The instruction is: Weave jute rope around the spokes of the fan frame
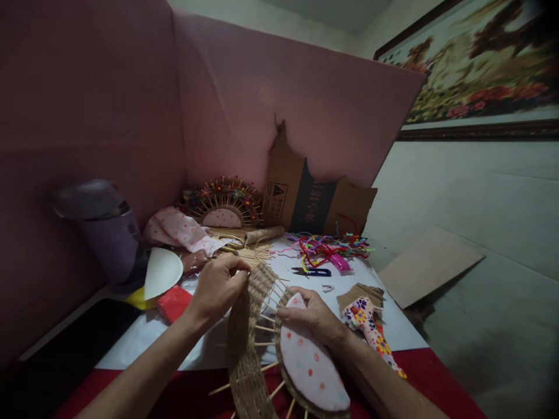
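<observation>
A half-round woven fan piece lies in front of me, with thin wooden sticks radiating from a white, red-dotted fabric pad. A band of tan twine is woven through the sticks. My left hand is closed in a pinch on the twine at the top of the woven band. My right hand rests on the top of the fabric pad with its fingers curled over it, holding the piece down.
A finished fan leans against the pink partition. Colourful pipe cleaners, dark scissors, a twine roll, flowered fabric, a white disc, a red block, a lilac bin and cardboard crowd the table.
</observation>
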A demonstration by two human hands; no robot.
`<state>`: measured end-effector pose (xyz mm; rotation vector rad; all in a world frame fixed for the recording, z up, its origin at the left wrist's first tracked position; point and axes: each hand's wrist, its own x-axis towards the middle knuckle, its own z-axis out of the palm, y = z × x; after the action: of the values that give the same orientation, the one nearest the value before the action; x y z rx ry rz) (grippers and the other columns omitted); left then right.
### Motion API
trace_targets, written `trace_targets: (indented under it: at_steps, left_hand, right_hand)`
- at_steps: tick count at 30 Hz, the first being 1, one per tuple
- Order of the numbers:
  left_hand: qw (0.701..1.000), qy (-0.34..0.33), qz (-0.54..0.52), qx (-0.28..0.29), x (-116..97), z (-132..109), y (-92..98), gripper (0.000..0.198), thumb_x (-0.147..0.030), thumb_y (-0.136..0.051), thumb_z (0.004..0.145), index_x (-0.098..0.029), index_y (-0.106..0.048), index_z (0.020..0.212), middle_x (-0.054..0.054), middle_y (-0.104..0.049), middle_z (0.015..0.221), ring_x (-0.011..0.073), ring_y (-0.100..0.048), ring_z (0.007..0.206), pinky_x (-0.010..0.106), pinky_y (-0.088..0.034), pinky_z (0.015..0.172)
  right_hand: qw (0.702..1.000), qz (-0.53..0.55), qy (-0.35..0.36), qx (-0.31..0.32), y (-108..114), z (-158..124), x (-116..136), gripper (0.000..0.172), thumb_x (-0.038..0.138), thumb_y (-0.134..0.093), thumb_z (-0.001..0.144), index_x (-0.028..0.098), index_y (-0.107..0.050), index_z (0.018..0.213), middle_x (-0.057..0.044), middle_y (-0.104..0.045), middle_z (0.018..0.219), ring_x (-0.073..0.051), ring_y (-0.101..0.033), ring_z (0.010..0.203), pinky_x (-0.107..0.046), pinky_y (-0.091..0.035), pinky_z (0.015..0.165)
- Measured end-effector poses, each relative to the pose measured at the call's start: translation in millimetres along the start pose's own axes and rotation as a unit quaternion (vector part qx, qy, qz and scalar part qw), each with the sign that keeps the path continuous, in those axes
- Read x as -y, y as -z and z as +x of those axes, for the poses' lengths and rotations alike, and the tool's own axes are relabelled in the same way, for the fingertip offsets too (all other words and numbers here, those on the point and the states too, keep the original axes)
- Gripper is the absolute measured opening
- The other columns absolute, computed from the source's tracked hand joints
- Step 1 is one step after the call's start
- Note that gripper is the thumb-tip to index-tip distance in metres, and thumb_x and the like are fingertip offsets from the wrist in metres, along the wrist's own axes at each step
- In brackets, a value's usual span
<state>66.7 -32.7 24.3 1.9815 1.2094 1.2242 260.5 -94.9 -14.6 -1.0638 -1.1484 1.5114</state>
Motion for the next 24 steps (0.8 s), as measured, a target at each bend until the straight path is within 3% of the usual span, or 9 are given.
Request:
trace_targets:
  at_steps: [3,7,12,20,24]
  left_hand:
    - [0.997,-0.069,0.029,-0.001,-2.6,-2.7,0.0,0.014,-0.013,-0.052,0.067,-0.019,-0.065,0.065,0.002,-0.060,0.069,0.0154,-0.052,0.065,0.025,-0.036,0.060]
    - [0.995,-0.090,0.041,0.005,-4.3,-3.3,-0.1,0.013,-0.015,-0.052,0.070,-0.020,-0.063,0.066,0.002,-0.058,0.068,0.0149,-0.049,0.063,0.025,-0.034,0.059]
    - [0.999,-0.044,-0.008,-0.009,1.3,-2.5,-2.2,0.010,-0.022,-0.054,0.071,-0.019,-0.063,0.068,0.001,-0.058,0.064,0.0149,-0.049,0.060,0.025,-0.033,0.056]
    - [0.998,-0.008,-0.061,-0.006,-0.8,-0.3,0.7,0.010,-0.019,-0.055,0.065,-0.018,-0.064,0.061,0.000,-0.057,0.057,0.0140,-0.048,0.057,0.024,-0.033,0.054]
    - [0.989,0.070,-0.127,0.021,-1.7,3.5,1.9,0.006,-0.019,-0.059,0.060,-0.016,-0.064,0.057,0.000,-0.056,0.054,0.0126,-0.047,0.053,0.023,-0.033,0.051]
  right_hand:
    - [1.000,0.009,-0.007,-0.003,-0.9,-0.3,1.9,0.034,0.031,-0.076,0.054,0.013,-0.058,0.076,0.000,-0.060,0.065,-0.010,-0.054,0.054,-0.024,-0.040,0.056]
    - [1.000,0.021,-0.012,-0.015,-0.7,0.8,2.8,0.035,0.032,-0.077,0.052,0.014,-0.058,0.075,0.001,-0.059,0.062,-0.009,-0.052,0.052,-0.023,-0.040,0.054]
    - [0.999,0.037,0.003,-0.024,-0.4,1.4,2.0,0.037,0.030,-0.077,0.052,0.014,-0.059,0.080,0.000,-0.061,0.066,-0.013,-0.056,0.058,-0.025,-0.042,0.058]
    - [0.997,0.065,0.021,-0.034,-4.2,-1.7,6.6,0.036,0.032,-0.076,0.052,0.014,-0.060,0.080,0.000,-0.062,0.069,-0.012,-0.056,0.058,-0.025,-0.042,0.060]
    - [0.998,0.061,0.019,-0.018,-2.3,-1.0,5.2,0.034,0.030,-0.075,0.054,0.014,-0.059,0.080,0.000,-0.060,0.067,-0.013,-0.057,0.059,-0.026,-0.043,0.060]
